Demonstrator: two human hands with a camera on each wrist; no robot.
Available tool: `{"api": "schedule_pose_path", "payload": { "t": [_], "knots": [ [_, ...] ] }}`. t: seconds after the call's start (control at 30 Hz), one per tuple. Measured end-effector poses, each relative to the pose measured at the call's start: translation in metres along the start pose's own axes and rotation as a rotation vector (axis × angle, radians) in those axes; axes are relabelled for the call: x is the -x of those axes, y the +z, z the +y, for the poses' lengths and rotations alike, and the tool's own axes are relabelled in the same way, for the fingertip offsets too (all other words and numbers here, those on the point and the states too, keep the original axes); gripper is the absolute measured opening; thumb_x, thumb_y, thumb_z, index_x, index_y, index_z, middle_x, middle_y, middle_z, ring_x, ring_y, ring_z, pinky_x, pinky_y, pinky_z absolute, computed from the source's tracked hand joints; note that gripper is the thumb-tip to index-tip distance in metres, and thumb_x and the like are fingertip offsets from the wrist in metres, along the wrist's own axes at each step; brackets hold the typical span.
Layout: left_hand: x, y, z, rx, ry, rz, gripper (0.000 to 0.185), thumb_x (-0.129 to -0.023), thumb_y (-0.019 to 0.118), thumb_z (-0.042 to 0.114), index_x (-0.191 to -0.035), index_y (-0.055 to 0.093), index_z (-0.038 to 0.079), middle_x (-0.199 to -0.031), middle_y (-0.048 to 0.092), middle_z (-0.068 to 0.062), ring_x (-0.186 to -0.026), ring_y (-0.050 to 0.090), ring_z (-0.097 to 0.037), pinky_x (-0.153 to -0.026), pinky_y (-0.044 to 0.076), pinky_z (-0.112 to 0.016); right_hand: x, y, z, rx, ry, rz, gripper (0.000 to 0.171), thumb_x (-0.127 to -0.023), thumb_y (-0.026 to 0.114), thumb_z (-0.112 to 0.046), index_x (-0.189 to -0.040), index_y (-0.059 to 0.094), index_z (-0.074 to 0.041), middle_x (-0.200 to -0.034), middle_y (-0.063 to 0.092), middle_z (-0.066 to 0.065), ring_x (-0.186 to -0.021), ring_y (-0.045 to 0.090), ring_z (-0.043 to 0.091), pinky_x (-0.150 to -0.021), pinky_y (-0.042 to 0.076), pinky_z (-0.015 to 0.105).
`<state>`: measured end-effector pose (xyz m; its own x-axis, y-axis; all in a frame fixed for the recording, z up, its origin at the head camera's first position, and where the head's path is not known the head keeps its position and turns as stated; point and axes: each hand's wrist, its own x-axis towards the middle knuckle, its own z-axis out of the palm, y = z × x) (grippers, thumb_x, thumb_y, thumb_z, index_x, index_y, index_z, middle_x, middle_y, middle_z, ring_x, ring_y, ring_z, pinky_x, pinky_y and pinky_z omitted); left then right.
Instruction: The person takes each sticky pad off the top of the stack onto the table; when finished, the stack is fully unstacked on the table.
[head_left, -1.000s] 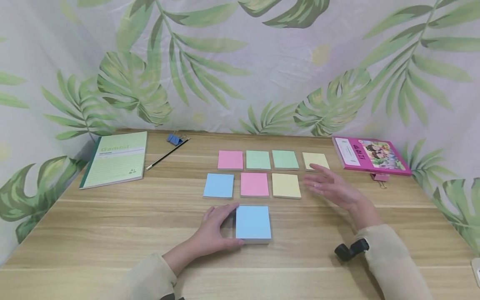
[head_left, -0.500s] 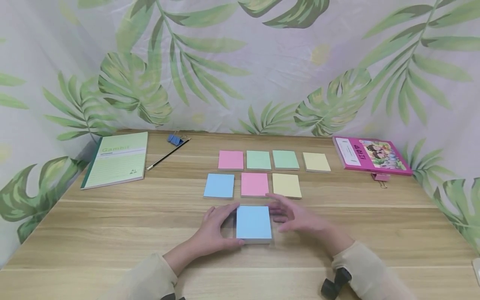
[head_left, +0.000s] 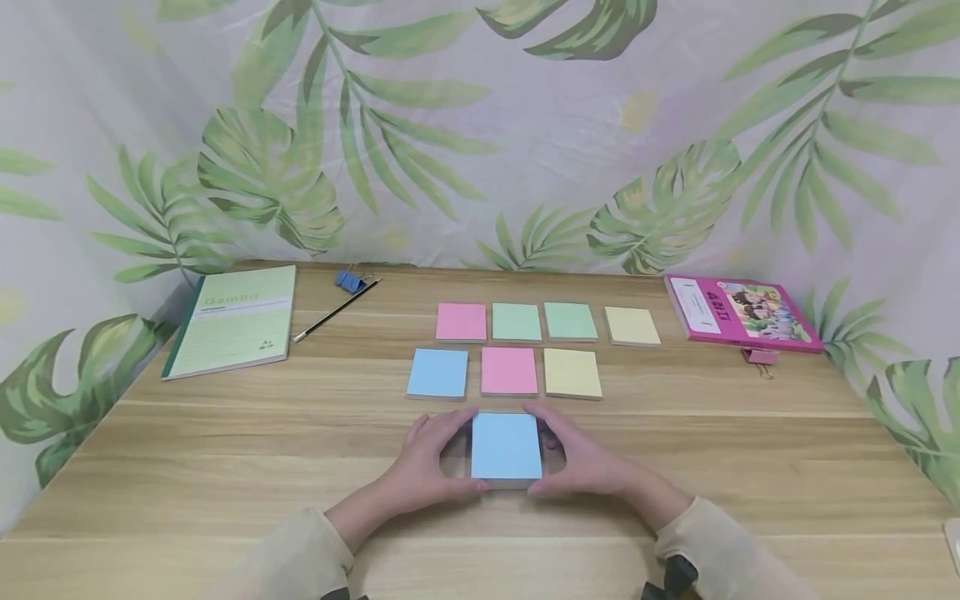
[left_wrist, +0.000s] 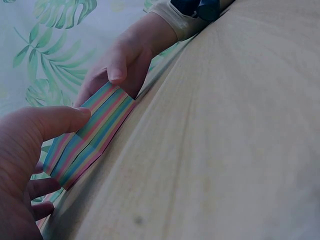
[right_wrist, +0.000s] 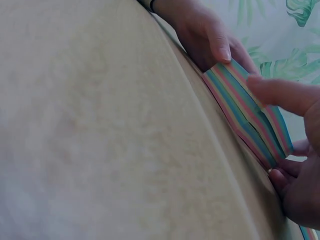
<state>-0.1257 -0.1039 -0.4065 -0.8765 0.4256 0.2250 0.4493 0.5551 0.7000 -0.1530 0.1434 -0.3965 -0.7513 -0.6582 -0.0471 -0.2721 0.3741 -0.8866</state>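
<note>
Underneath, wooden table (head_left: 225, 467), leaf-print backdrop (head_left: 480, 133) behind.

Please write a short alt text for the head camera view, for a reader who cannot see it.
Both hands, left hand and right hand, grip the sides of a blue-topped sticky note pad on a wooden table. Behind it lie seven small pastel notes in two rows.

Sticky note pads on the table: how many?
8. Back row: pink, green, green, yellow. Middle row: blue, pink, yellow. Front: blue, between both hands.
</note>
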Motion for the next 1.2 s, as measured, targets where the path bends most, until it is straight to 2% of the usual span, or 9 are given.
{"api": "schedule_pose_path", "payload": {
  "t": [0.13, 0.27, 0.5, 0.57, 0.67, 0.77, 1.0, 1.2],
  "knots": [
    [0.000, -0.001, 0.000, -0.008, -0.002, 0.000, 0.087, -0.061, 0.072, 0.045, -0.131, 0.035, 0.008, -0.127, 0.041, -0.003, -0.118, 0.031, -0.020, -0.099, 0.003, -0.047, 0.000, 0.002, 0.000, 0.039, 0.013, 0.021, 0.092, -0.064, 0.076, -0.032, -0.135, 0.020, -0.012, -0.127, 0.028, 0.002, -0.112, 0.032, 0.014, -0.094, 0.029, 0.037],
    [0.000, 0.000, 0.000, -0.013, -0.010, -0.001, 0.087, -0.061, 0.072, 0.045, -0.131, 0.035, 0.009, -0.128, 0.041, -0.002, -0.119, 0.031, -0.019, -0.100, 0.003, -0.046, 0.001, -0.001, -0.001, -0.003, 0.015, 0.010, 0.087, -0.063, 0.076, -0.026, -0.131, 0.024, -0.014, -0.120, 0.035, 0.004, -0.106, 0.038, 0.016, -0.091, 0.032, 0.037],
    [-0.001, 0.002, -0.002, -0.052, 0.007, 0.011, 0.088, -0.060, 0.073, 0.046, -0.130, 0.036, 0.007, -0.128, 0.041, -0.004, -0.118, 0.031, -0.021, -0.098, 0.006, -0.050, 0.007, -0.017, -0.001, -0.280, -0.008, -0.062, 0.087, -0.064, 0.071, 0.003, -0.132, 0.016, -0.004, -0.120, 0.038, 0.017, -0.110, 0.040, 0.027, -0.091, 0.035, 0.034],
    [0.000, 0.002, -0.002, -0.078, 0.005, 0.017, 0.089, -0.059, 0.073, 0.046, -0.130, 0.037, 0.007, -0.127, 0.042, -0.004, -0.119, 0.031, -0.023, -0.098, 0.006, -0.050, 0.009, -0.022, 0.002, -0.355, -0.023, -0.085, 0.088, -0.065, 0.067, 0.008, -0.133, 0.012, -0.001, -0.122, 0.036, 0.023, -0.110, 0.040, 0.032, -0.090, 0.036, 0.036],
    [0.001, 0.001, -0.001, -0.118, -0.005, 0.016, 0.089, -0.058, 0.072, 0.047, -0.130, 0.037, 0.008, -0.127, 0.042, -0.004, -0.119, 0.029, -0.025, -0.098, 0.006, -0.050, 0.015, -0.031, 0.007, -0.453, 0.000, -0.088, 0.090, -0.065, 0.064, 0.012, -0.134, 0.008, -0.003, -0.126, 0.033, 0.026, -0.110, 0.040, 0.034, -0.089, 0.037, 0.038],
    [0.001, 0.001, -0.001, -0.135, -0.005, 0.003, 0.089, -0.059, 0.072, 0.048, -0.130, 0.038, 0.007, -0.127, 0.043, -0.005, -0.120, 0.027, -0.026, -0.098, 0.005, -0.050, 0.023, -0.046, 0.010, -0.523, 0.016, -0.044, 0.090, -0.066, 0.064, 0.012, -0.135, 0.008, -0.005, -0.129, 0.031, 0.025, -0.110, 0.042, 0.032, -0.088, 0.038, 0.038],
    [0.000, 0.001, -0.002, -0.154, 0.011, 0.001, 0.086, -0.059, 0.072, 0.048, -0.128, 0.040, 0.007, -0.126, 0.043, -0.004, -0.120, 0.027, -0.025, -0.098, 0.004, -0.050, 0.044, -0.097, 0.034, -0.676, -0.146, 0.013, 0.082, -0.071, 0.049, 0.020, -0.137, 0.011, -0.011, -0.123, 0.040, 0.015, -0.104, 0.048, 0.026, -0.084, 0.042, 0.034],
    [0.000, 0.002, -0.003, -0.154, 0.015, 0.011, 0.085, -0.059, 0.072, 0.048, -0.127, 0.041, 0.007, -0.126, 0.044, -0.005, -0.120, 0.028, -0.026, -0.098, 0.005, -0.050, 0.054, -0.136, 0.057, -0.742, -0.074, 0.101, 0.080, -0.078, 0.039, 0.020, -0.139, 0.003, -0.017, -0.118, 0.042, 0.009, -0.099, 0.049, 0.019, -0.081, 0.043, 0.028]
  ]
}}
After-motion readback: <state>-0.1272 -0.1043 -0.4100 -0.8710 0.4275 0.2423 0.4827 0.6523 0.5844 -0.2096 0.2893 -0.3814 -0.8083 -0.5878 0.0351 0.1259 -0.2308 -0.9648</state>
